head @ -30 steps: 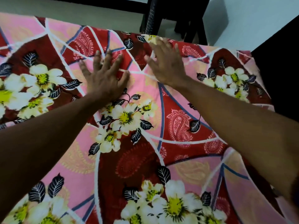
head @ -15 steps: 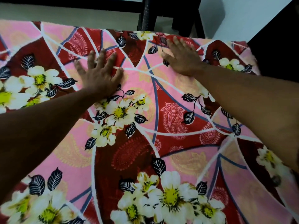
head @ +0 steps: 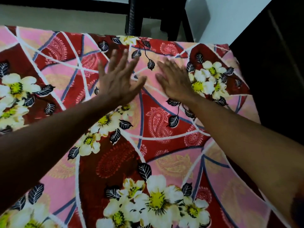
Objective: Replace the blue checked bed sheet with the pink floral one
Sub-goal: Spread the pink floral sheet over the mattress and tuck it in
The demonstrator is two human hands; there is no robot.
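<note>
Presently: left hand [head: 118, 80], right hand [head: 175, 82], both spread flat, apparently smoothing pink floral sheet [head: 158, 124], upper centre. Next, likely: sweep toward far edge.

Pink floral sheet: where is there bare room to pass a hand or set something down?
Free: the pink floral sheet left of the left hand, and the near stretch between both forearms. Crowded: near the far edge, where the left hand and right hand are spread open, close together.
</note>
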